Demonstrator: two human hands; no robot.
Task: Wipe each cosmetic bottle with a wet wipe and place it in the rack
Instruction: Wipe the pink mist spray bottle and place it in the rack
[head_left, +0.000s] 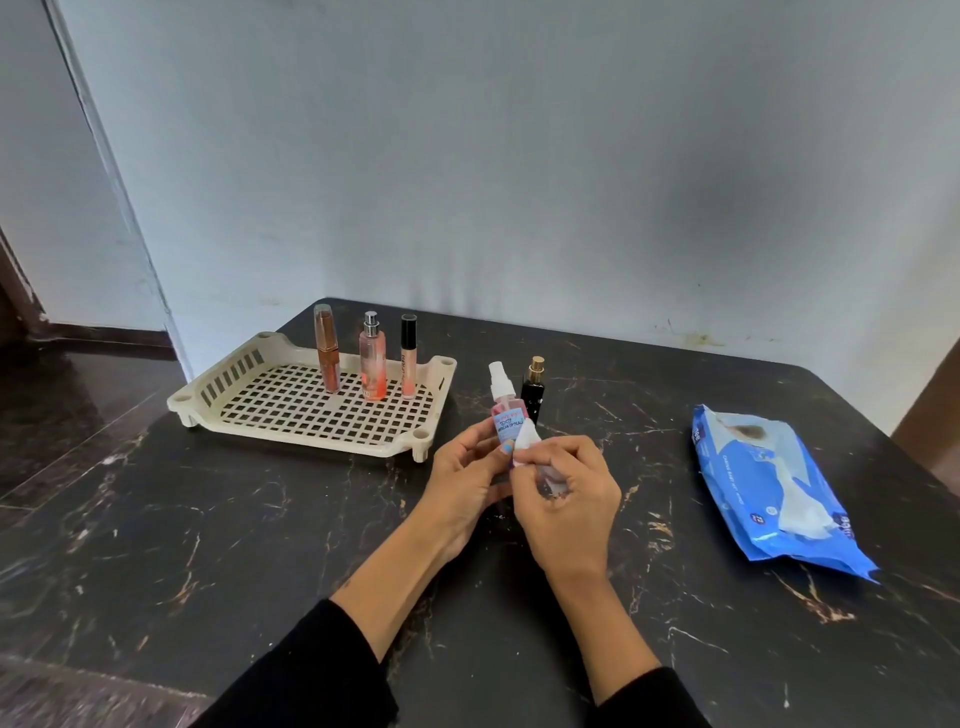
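She's mid-wipe: the left hand (464, 470) grips the pink spray bottle (506, 410) by its base, and the right hand (566, 491) pinches a wet wipe (525, 441) against its label. Next, I'd guess, it goes upright in the rack (311, 415) beyond her left fingers, beside three bottles. A black perfume bottle (533, 392) waits on the bench (208, 545) just behind her fingers.

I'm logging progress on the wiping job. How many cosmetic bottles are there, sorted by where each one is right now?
Standing in the rack: 3, the brown bottle, the pink perfume bottle and the black-capped tube
Held in the hands: 1, the pink spray bottle
Standing on the table: 1, the black bottle
Total: 5
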